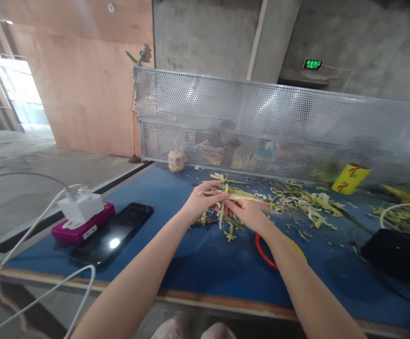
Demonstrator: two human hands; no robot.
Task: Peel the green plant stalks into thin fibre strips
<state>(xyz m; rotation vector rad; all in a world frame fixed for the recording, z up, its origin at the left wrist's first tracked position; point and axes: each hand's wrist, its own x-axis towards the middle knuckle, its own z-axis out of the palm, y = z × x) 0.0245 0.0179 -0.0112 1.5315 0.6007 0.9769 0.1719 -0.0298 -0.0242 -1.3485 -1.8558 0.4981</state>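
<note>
My left hand [198, 203] and my right hand [250, 214] meet above the middle of the blue table. Both are closed around a loose bunch of pale green-yellow plant strips [242, 193], which stick out past the fingers on either side. Parts of the fingers are hidden behind the strips and each other. Below the hands lie more torn plant scraps [230, 234]. Under my right forearm, a red and yellow ring-shaped thing [261, 252] rests on the table, partly covered by the arm.
Curly plant scraps [310, 202] spread to the right, near a yellow roll [350, 179]. A black phone [111, 235] and a purple power strip [84, 229] with a white charger [80, 205] lie left. A lidded jar [176, 161] stands before the perforated metal screen [205, 101]. A black object [395, 254] sits right.
</note>
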